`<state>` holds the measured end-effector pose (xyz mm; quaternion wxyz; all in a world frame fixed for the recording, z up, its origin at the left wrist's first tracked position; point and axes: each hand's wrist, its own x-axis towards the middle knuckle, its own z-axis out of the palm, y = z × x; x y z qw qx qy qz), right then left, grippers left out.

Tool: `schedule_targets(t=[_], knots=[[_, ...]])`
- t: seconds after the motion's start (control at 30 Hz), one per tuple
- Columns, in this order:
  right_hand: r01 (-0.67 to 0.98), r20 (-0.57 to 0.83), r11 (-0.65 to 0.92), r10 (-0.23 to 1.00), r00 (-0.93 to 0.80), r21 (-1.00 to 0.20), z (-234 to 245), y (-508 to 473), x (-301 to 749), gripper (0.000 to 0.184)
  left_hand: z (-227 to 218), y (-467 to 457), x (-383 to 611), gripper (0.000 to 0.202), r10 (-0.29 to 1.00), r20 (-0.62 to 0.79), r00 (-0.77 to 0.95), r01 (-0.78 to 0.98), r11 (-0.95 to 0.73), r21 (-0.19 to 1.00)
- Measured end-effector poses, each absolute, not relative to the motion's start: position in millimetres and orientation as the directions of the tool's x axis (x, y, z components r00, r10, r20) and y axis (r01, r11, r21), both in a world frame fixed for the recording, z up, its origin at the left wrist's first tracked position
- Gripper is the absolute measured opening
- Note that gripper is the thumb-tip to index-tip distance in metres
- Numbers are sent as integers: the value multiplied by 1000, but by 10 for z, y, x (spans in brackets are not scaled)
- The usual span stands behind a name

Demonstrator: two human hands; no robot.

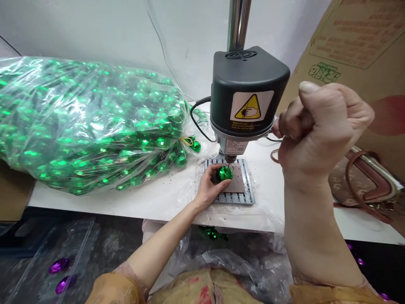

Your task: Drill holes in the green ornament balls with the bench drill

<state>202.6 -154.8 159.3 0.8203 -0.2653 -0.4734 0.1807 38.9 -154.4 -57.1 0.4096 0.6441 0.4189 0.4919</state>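
Observation:
My left hand (211,184) is closed around a shiny green faceted ball (225,172), thumb in front and fingers behind. The ball sits on a brown square pad (238,183) over the slotted metal base (249,197) of a small drill press (249,80). Directly above it is the chuck (230,159); the thin bit reaches down to the ball, but I cannot tell whether it has entered. Raised at the right of the drill's black housing, my right hand (322,122) makes a fist. Whatever it grips is hidden behind the fingers.
A big clear bag of green faceted balls (91,126) fills the table's left side. At right stand a cardboard box (351,46) and a brown handbag (363,181). Plastic sheeting (234,270) hangs below the table edge, and purple pieces (59,265) lie lower left.

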Motion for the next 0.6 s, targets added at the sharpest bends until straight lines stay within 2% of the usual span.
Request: schedule_targets(t=[0.1,0.17,0.3,0.4,0.43,0.47,0.5,0.53,0.6], knots=[[-31,698,811,523,489,-585,1560,-1521,2032,49,-516,-1728,313,49,924,370,101,223,-383,896],[-29,699,816,513,499,-578,1541,-1521,2033,48,-484,-1926,215,46,870,470,147,264,-493,829],[0,703,806,517,489,-592,1535,-1528,2040,45,-625,-2459,-105,43,669,650,360,285,-743,606],[34,718,814,491,493,-581,1543,-1522,2041,45,-981,-2876,-401,43,463,668,583,264,-885,383],[41,724,816,486,490,-576,1546,-1517,2041,46,-1123,-2994,-485,41,433,619,655,254,-898,359],[46,729,818,484,484,-573,1548,-1513,2042,47,-1263,-3096,-553,39,450,540,712,269,-884,382],[46,734,820,484,477,-570,1549,-1508,2043,47,-1393,-3177,-600,38,519,430,739,324,-833,449],[42,739,822,486,466,-567,1549,-1503,2046,47,-1508,-3236,-624,38,622,297,725,413,-736,536],[21,747,835,481,459,-550,1545,-1492,2054,46,-1678,-3294,-612,43,827,15,561,601,-420,679]])
